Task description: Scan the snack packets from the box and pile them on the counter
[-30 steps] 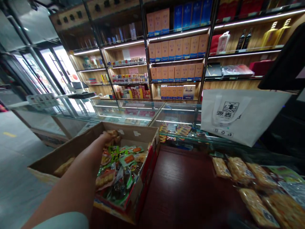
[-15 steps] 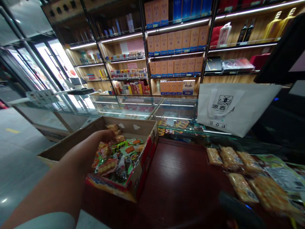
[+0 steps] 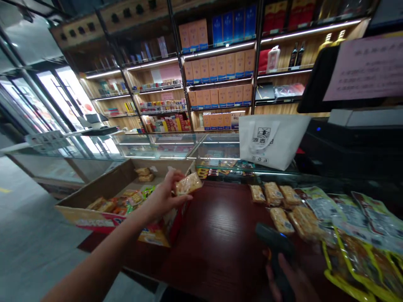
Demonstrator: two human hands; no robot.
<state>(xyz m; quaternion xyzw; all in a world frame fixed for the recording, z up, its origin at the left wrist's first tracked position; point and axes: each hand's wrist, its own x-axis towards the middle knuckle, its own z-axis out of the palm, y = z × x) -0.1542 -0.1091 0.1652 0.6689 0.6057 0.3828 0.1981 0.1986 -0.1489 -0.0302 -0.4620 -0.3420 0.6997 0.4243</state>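
Note:
My left hand [image 3: 171, 191] grips a clear-wrapped pastry snack [image 3: 189, 183] between thumb and fingers, above the right wall of the cardboard box [image 3: 103, 220]. Inside the box lie colourful snack packets [image 3: 132, 199] and a small stack of similar wrapped snacks [image 3: 145, 173] in the back corner. My right hand [image 3: 288, 272] is wrapped round the handle of a dark barcode scanner [image 3: 273, 243], low over the dark wooden counter [image 3: 220, 235]. Several wrapped pastry snacks [image 3: 280, 220] lie on the counter beyond and right of the scanner.
Green-and-silver pouches [image 3: 343, 209] and yellow-edged packets [image 3: 362, 260] cover the counter's right side. A white bag [image 3: 272, 142] stands on the glass display case [image 3: 214, 147]. At the right is a dark monitor [image 3: 317, 79] with a pink paper. Stocked shelves line the wall.
My left hand has come up out of the box and moved right with a wrapped snack in it. The scanner in my right hand shows more fully as the view has shifted right.

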